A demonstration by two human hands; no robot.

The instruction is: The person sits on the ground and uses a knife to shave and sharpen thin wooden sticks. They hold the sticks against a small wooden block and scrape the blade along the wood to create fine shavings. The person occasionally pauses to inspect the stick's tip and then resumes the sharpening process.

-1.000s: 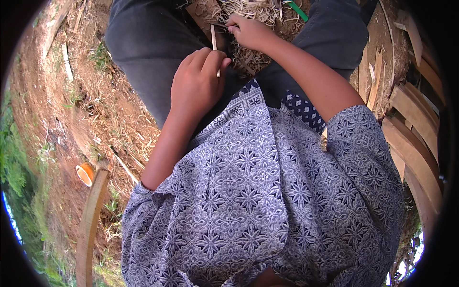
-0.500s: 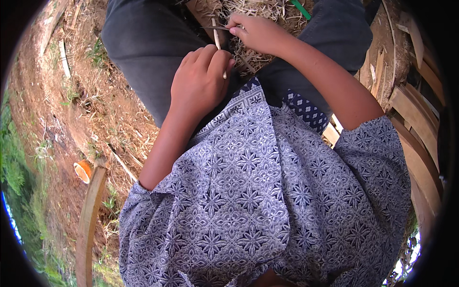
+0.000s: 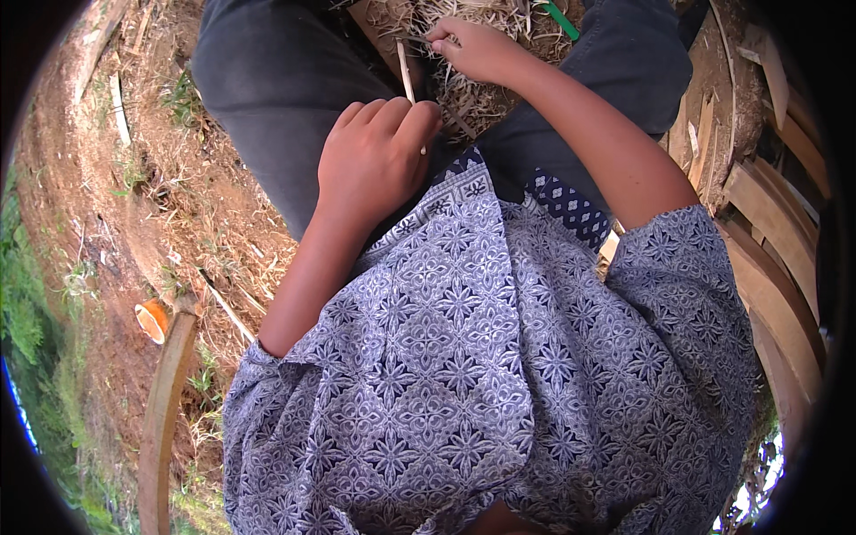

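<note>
My left hand (image 3: 379, 152) is closed around a thin pale wooden stick (image 3: 406, 71), which points away from me between my knees. The stick's near end pokes out just below my fingers. Beyond it, my right hand (image 3: 464, 49) grips a knife, its handle hidden in my fingers. The narrow dark blade (image 3: 412, 38) reaches left to the far end of the stick; whether it touches cannot be made out. Pale wood shavings (image 3: 473, 94) lie on the ground beneath my hands.
A green strip-like object (image 3: 560, 20) lies by my right knee. Cut wooden planks (image 3: 771, 209) are stacked at the right. On the left are a curved wooden plank (image 3: 165, 419), an orange cup-like object (image 3: 152, 321), and dry ground with grass and thin sticks.
My right hand and the blade have moved slightly away from me, toward the stick's far end. My left hand has turned a little and stays closed on the stick.
</note>
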